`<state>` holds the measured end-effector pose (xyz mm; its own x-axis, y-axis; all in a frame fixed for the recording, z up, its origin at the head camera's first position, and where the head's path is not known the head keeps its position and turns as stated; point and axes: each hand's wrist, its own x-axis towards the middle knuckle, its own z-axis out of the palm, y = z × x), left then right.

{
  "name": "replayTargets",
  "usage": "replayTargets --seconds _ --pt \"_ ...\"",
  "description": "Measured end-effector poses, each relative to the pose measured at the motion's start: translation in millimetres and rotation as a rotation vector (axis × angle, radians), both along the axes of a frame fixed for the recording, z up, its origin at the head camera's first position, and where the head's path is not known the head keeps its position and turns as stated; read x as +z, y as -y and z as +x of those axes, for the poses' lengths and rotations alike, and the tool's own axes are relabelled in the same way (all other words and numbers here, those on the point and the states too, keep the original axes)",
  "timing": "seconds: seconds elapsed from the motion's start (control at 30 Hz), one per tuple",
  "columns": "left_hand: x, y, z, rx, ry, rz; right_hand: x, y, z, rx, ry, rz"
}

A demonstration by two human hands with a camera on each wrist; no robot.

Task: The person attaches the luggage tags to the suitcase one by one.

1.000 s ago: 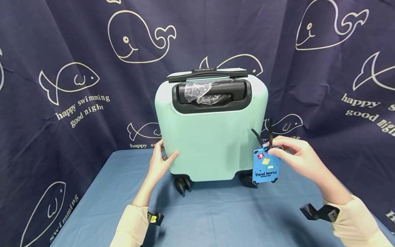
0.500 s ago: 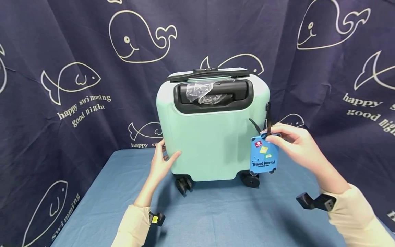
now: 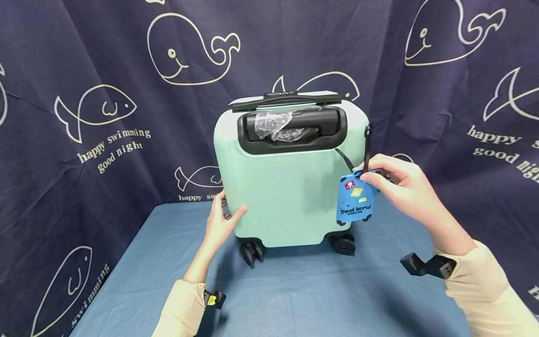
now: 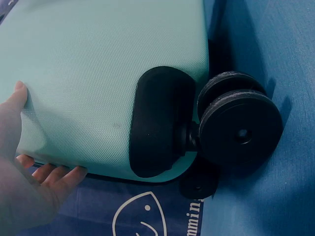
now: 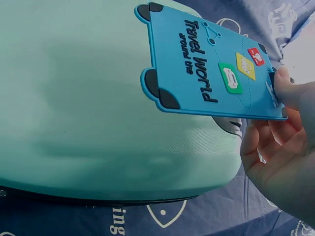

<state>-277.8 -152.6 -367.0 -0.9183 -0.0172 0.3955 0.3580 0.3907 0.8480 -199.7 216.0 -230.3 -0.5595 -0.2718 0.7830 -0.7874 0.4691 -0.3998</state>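
A mint-green suitcase [image 3: 286,196] stands upright on its wheels in the head view. My left hand [image 3: 220,220] holds its lower left side, thumb on the broad face and fingers round the edge. In the left wrist view those fingertips [image 4: 74,177] touch the side near a black double wheel [image 4: 241,128]. At the suitcase's right side, my right hand [image 3: 402,185] pinches the top of a blue luggage tag [image 3: 355,199], printed "Travel World". The tag's black strap [image 3: 367,147] is unfastened, its two ends sticking up apart. The tag hangs in front of the suitcase's right edge.
On top of the suitcase is a black carry handle [image 3: 286,99]. Below it a retracted pull handle [image 3: 324,120] sits in a recess, partly wrapped in clear plastic [image 3: 271,124]. Blue cloth [image 3: 290,290] covers the table, and a navy whale-print curtain [image 3: 261,42] hangs behind.
My right hand has risen and shifted slightly left, carrying the luggage tag up along the suitcase's right edge. The left hand stays at the suitcase's lower left.
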Motion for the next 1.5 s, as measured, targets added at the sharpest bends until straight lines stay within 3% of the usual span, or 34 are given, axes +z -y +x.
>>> replayTargets --seconds 0.57,0.77,1.03,1.2,1.5 --pt "-0.3 0.0 0.4 0.004 -0.009 -0.004 24.9 11.4 -7.8 0.005 -0.037 -0.014" --pt "-0.2 -0.1 0.5 0.011 -0.016 -0.007 29.9 12.9 -9.8 -0.017 -0.010 -0.038" --pt "-2.1 1.0 -0.5 0.005 -0.016 0.001 35.9 16.0 -20.4 0.181 0.022 -0.297" --pt "-1.3 0.1 -0.2 0.008 -0.016 0.005 40.2 16.8 -23.4 0.206 0.030 -0.336" --pt "-1.4 -0.4 -0.6 0.008 -0.014 0.006 50.6 22.3 -25.0 0.110 0.078 -0.265"
